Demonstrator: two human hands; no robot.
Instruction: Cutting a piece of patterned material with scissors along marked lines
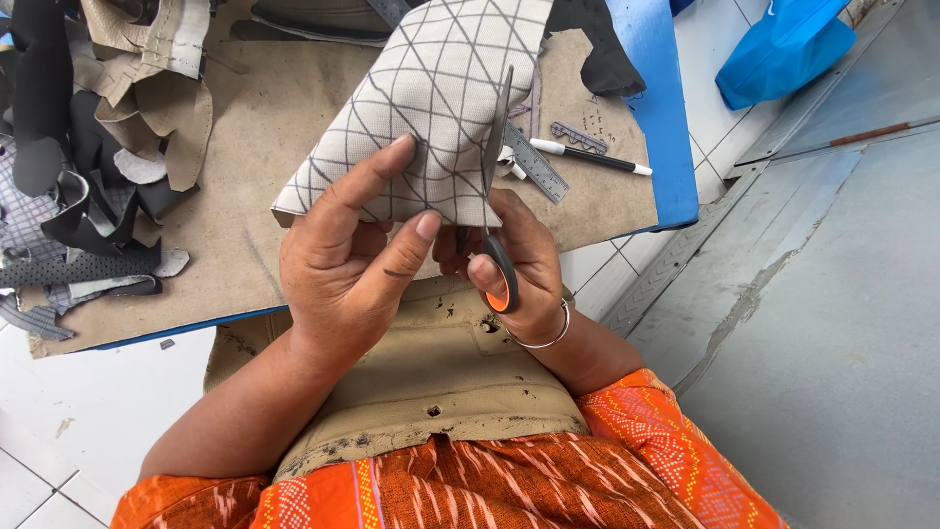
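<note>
My left hand (348, 260) grips the lower edge of a beige fabric piece (431, 98) crossed by a grey diamond grid, thumb and fingers pinching it from the front. My right hand (519, 269) holds a pair of scissors (497, 167) with black and orange handles, fingers through the loops. The blades point upward along the fabric's right edge, slightly parted and biting into the cloth. Both hands are raised above a tan board (431, 372) resting on my lap.
A worn brown-topped table with a blue edge (656, 108) carries a metal ruler (537, 162), a black-and-white pen (592, 157) and a heap of cut fabric scraps (88, 147). A blue plastic bag (783, 49) lies on the floor at right.
</note>
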